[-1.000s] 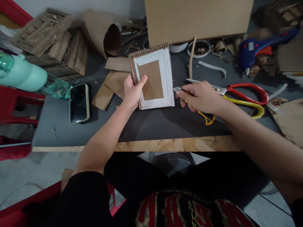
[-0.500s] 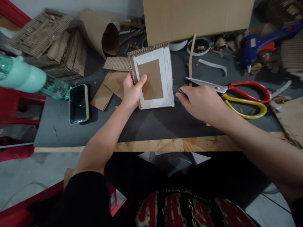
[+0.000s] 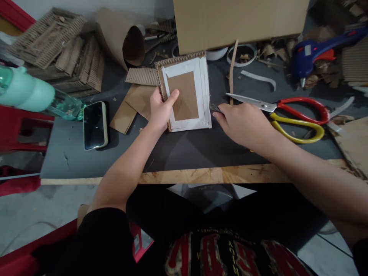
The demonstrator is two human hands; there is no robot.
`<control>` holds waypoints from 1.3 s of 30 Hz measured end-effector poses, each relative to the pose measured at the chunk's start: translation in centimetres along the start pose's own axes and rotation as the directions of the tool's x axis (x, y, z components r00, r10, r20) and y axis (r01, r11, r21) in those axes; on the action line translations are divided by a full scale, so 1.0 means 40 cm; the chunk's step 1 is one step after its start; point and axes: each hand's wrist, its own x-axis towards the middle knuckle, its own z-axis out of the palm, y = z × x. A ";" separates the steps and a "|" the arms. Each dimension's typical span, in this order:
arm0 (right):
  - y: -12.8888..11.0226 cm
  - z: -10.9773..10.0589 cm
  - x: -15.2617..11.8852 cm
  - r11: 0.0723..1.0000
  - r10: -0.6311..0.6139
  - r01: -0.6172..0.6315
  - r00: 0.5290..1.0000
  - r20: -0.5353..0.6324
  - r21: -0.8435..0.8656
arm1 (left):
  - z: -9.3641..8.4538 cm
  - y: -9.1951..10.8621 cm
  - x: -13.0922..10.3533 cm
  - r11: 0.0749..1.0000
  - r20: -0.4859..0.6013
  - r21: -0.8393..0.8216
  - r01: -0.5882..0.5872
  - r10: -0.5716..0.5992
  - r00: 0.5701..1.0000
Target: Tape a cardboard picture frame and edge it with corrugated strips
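A cardboard frame (image 3: 185,96) with white strips round a brown centre is held tilted up above the dark tabletop. My left hand (image 3: 163,105) grips its left side, the thumb lying over the front face and the fingers behind. My right hand (image 3: 243,120) is closed round what looks like a utility knife (image 3: 216,110); its dark tip points at the frame's lower right edge, and my fist covers most of it. Whether the tip touches the edge I cannot tell. Beside my right hand lie scissors (image 3: 300,111) with red and yellow handles.
A phone (image 3: 94,125) and a green bottle (image 3: 34,92) are at the left, before stacked corrugated cardboard frames (image 3: 80,65). Cardboard pieces (image 3: 124,117) lie near my left hand. A blue glue gun (image 3: 304,57), a tape roll (image 3: 242,55) and a large cardboard sheet (image 3: 241,23) stand behind.
Hardly anything differs: both hands keep their hold on the frame and the utility knife. The whole view has shifted very slightly.
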 end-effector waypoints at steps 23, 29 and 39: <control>-0.059 -0.041 0.002 0.980 0.124 -0.100 0.984 0.130 -0.174 | -0.008 -0.020 0.013 0.998 0.018 0.047 -0.043 0.043 0.999; -0.061 -0.035 0.001 0.979 0.122 -0.098 0.984 0.129 -0.180 | -0.006 -0.017 0.010 0.999 0.017 0.035 -0.036 0.036 0.999; -0.069 -0.014 -0.011 0.979 0.101 -0.090 0.993 0.053 -0.181 | -0.007 -0.014 0.012 0.999 0.012 0.044 -0.028 0.028 1.000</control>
